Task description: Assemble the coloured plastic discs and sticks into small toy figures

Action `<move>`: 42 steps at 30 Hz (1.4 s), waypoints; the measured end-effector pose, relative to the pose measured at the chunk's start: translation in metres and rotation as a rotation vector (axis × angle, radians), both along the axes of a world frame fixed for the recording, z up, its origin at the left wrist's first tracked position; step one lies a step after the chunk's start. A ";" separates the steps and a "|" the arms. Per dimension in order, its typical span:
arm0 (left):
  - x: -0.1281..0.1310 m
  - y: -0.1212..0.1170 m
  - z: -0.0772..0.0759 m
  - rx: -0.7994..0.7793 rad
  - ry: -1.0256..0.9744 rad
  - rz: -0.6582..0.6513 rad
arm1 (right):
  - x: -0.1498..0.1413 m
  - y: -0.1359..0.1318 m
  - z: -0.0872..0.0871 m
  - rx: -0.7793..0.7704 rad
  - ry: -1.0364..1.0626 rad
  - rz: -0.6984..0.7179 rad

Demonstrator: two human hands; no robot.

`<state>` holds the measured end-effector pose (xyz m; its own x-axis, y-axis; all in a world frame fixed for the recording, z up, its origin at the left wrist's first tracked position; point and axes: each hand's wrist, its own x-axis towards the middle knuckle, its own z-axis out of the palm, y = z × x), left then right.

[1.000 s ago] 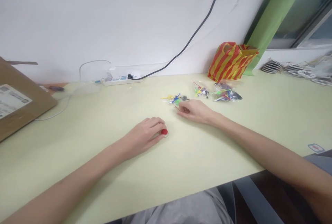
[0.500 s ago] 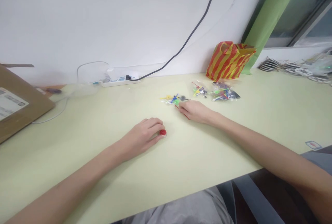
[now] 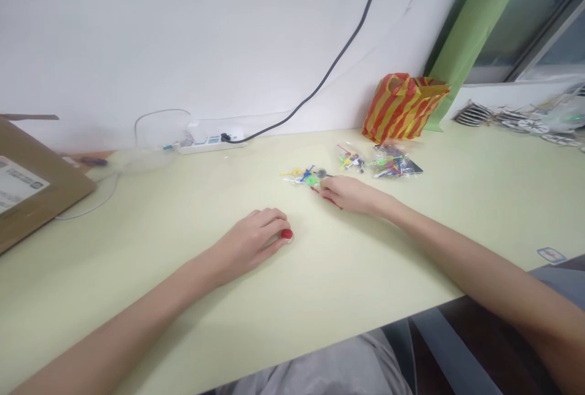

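On the pale table my left hand (image 3: 256, 238) is closed, thumb and fingertips around a small round red piece (image 3: 286, 234) with a clear rim at its base. Farther right, my right hand (image 3: 350, 194) rests low over the table with its fingers closed on a thin red plastic stick (image 3: 333, 202), part of which the fingers cover. Just beyond those fingertips lies a loose cluster of small plastic parts: yellow, white, a blue piece (image 3: 307, 174), a green piece (image 3: 311, 181) and a dark grey round piece (image 3: 321, 173).
Two clear bags of small coloured parts (image 3: 351, 158) (image 3: 393, 163) lie behind my right hand, before a red-and-yellow striped bag (image 3: 404, 108). A power strip (image 3: 212, 144) with a black cable stands by the wall. A cardboard box (image 3: 41, 188) occupies the left.
My right hand has shifted slightly to the right, away from the cluster, and the red stick has moved with it. My left hand and the round red piece stay in place.
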<state>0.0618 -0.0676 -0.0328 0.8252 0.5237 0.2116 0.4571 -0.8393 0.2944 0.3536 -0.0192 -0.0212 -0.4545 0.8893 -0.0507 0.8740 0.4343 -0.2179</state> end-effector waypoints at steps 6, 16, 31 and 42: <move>0.000 -0.001 0.001 -0.002 -0.007 0.001 | 0.006 0.009 -0.007 0.104 0.016 0.031; 0.000 -0.001 0.000 -0.002 -0.022 0.001 | 0.003 -0.003 0.005 -0.059 0.291 0.195; -0.001 0.002 -0.002 0.020 -0.015 -0.015 | 0.022 0.023 -0.011 -0.101 0.322 0.206; 0.002 0.000 0.000 0.038 -0.040 -0.001 | 0.003 0.016 -0.029 0.238 0.326 0.038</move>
<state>0.0634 -0.0674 -0.0327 0.8159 0.5143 0.2641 0.4451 -0.8503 0.2807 0.3566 -0.0029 -0.0501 -0.4460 0.8407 0.3070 0.7581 0.5372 -0.3698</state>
